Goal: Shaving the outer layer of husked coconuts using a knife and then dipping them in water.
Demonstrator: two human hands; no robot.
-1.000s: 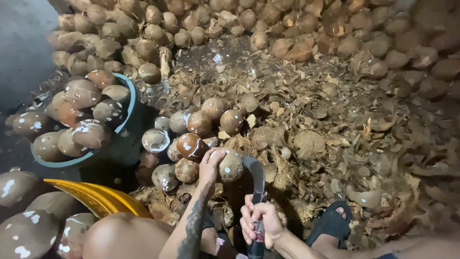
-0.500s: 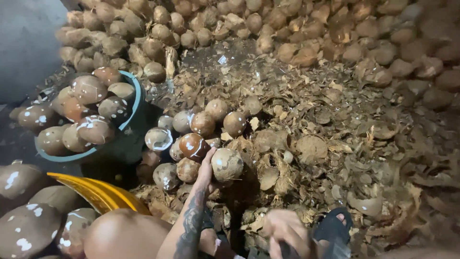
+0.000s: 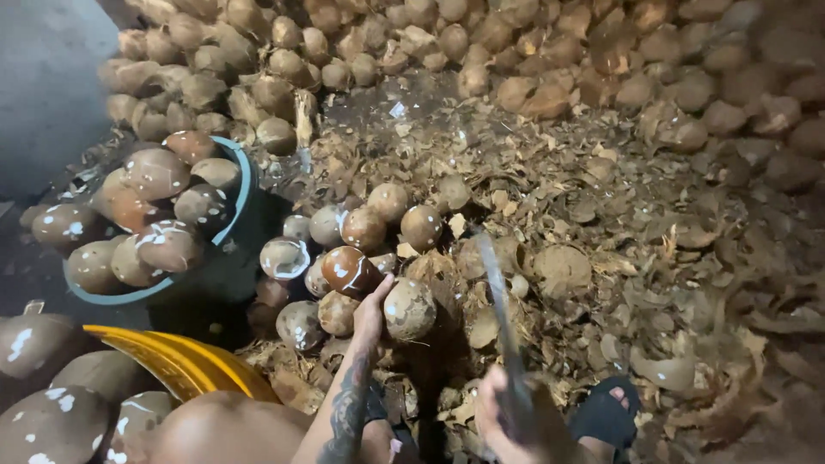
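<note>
The floor [image 3: 653, 258] is covered with brown husk pieces and shell chips, and a big heap of unpeeled coconuts [image 3: 516, 51] rises along the back. At the far left there is a grey wall.

The left hand [image 3: 371, 311] lies against the side of one peeled coconut [image 3: 409, 308], fingers together and curved to its round shape; this coconut stands on the husk litter near the middle, just beside a small group of peeled coconuts [image 3: 352, 249]. The right hand [image 3: 507, 417] is closed around the handle of a long blade [image 3: 498, 292], which is blurred and points upward.

On the left, a blue-rimmed tub [image 3: 243, 185] is full with peeled coconuts. Lower left, a yellow basin [image 3: 185, 361] shows only its rim.
</note>
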